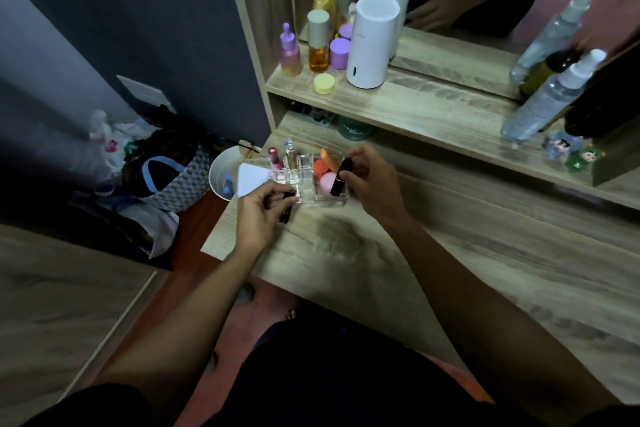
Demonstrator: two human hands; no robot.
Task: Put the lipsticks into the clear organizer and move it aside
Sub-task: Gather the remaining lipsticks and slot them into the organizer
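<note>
The clear organizer (306,172) stands on the wooden desk near its left end. A pink lipstick (274,157) and a clear-capped one (290,151) stand upright in its back-left slots. Orange and pink sponges (323,173) fill its right compartment. My right hand (372,180) grips a black lipstick (339,177), tilted, at the organizer's right side. My left hand (261,215) holds a second black lipstick (286,206) just in front of the organizer's left corner.
A white cup (223,173) and a white pad (251,179) sit left of the organizer at the desk edge. The shelf above carries bottles (318,42), a white cylinder (372,45) and a spray bottle (550,97). Bags lie on the floor at left.
</note>
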